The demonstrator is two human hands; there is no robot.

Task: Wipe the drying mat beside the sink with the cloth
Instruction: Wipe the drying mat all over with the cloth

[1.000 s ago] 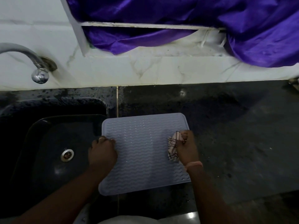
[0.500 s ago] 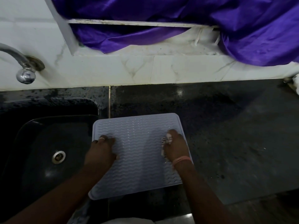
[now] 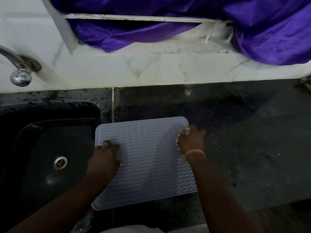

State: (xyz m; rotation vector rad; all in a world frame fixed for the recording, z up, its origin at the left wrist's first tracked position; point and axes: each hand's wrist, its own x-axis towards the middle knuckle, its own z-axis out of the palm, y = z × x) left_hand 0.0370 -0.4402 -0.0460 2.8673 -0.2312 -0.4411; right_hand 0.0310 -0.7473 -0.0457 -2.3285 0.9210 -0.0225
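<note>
A pale blue ribbed drying mat (image 3: 148, 158) lies on the dark counter just right of the sink. My left hand (image 3: 104, 158) presses flat on the mat's left edge, a ring on one finger. My right hand (image 3: 191, 140) sits at the mat's far right corner, closed on a small white cloth with dark checks (image 3: 182, 132). The hand hides most of the cloth; only bits show at its far and left sides. A pink band circles that wrist.
A black sink (image 3: 33, 148) with a metal drain (image 3: 60, 163) lies to the left, a chrome tap (image 3: 19, 73) above it. Dark speckled counter (image 3: 244, 140) stretches right. White tiled wall (image 3: 151, 69) behind, with purple fabric (image 3: 252, 27) draped over a ledge.
My right hand with the cloth has slid from the mat's right-middle area toward its far right corner. My left hand has stayed on the left edge.
</note>
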